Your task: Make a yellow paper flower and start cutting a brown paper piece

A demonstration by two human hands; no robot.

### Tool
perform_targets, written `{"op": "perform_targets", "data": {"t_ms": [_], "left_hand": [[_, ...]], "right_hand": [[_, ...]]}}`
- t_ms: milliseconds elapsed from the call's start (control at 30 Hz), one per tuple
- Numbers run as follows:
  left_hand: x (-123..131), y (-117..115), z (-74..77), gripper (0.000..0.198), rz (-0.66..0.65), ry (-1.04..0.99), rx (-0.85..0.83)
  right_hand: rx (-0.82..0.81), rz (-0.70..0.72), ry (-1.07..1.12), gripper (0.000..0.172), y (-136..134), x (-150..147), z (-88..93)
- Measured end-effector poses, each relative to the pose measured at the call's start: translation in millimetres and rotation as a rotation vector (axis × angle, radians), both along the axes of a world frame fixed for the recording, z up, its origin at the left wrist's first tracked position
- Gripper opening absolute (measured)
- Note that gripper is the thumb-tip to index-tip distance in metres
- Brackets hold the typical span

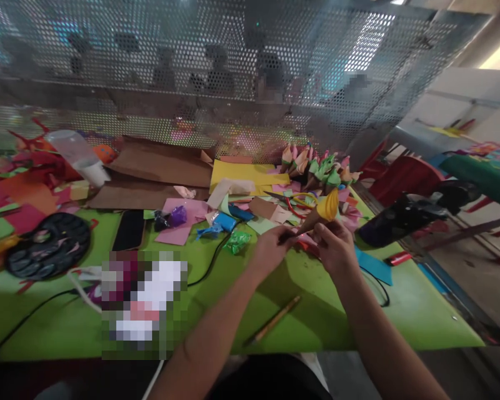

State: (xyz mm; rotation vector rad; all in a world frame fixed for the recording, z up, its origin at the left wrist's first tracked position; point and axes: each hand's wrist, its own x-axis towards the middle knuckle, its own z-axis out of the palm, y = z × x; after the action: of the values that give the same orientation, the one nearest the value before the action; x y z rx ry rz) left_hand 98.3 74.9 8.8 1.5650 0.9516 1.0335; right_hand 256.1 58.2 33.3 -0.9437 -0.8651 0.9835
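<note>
From the head view, both my hands are up over the far right part of the green table. Between them is a small paper cone, brown along the body with a yellow mouth, tilted so that the mouth points up and to the right. My left hand has its grip closed on the narrow tip. My right hand is wrapped around the body just below the yellow part. The cone is off the table, held in the air.

I judge the step to be shaping or tightening the roll at its point. Any further move calls for a firm pinch at the tip, so the paper does not spring open, and a light hold on the mouth so it is not crushed.

Beyond my hands, at the far side, stands a cluster of similar cones in pink, green and orange. Scissors lie on paper scraps just left of them. A pencil lies near me on the table. A phone and a dark palette lie well to the left.
</note>
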Motion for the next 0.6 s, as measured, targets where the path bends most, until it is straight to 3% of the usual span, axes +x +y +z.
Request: {"op": "perform_targets", "data": {"t_ms": [300,600], "left_hand": [[2.0,-2.4,-2.8,0.017,-0.001,-0.057,0.020],[2.9,-8.7,7.8,0.027,0.028,-0.002,0.095]], "right_hand": [[-0.009,0.034,-0.076,0.034,-9.0,-0.7,7.2],[-0.061,0.041,-0.044,0.042,-11.8,3.8,0.4]]}}
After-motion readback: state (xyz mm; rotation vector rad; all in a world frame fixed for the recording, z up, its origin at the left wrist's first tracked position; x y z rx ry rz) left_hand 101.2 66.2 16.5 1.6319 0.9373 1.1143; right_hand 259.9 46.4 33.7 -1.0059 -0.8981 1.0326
